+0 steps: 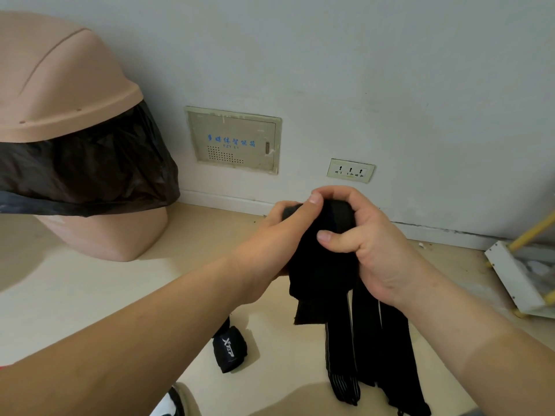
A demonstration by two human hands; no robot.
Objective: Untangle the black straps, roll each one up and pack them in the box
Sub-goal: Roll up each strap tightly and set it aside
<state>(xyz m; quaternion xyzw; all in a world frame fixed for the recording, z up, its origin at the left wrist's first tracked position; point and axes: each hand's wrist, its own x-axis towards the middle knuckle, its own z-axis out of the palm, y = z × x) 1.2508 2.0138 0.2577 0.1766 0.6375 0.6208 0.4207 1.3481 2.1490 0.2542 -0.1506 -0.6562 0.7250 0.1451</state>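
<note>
White lettering reading "XTEP" marks a rolled strap (229,350) that lies on the floor (90,295) just below the left forearm. On the wall (360,70) a cream recessed panel (233,140) carries a line of blue Chinese characters with what looks like "FZY L1" beneath it, though the small print is too soft to be sure of, and a grid of vent holes under that. To its right, lower down, sits a triple socket (350,171). The black straps (339,274) are held up in the air in front of the wall, bunched at the top; the left hand (270,238) curls round the bundle from the left, and the right hand (369,241) clamps on it from the right, thumb pressed into the fabric. Several loose ends hang down towards the floor – some show thin pale stripes. The floor is smooth and beige, meeting the pale wall at a white skirting. At left stands a tan bin (60,70) lined with a black bag (90,166); at right – a white dustpan (510,274) with a yellow handle. A shoe (177,403) shows at the bottom edge.
</note>
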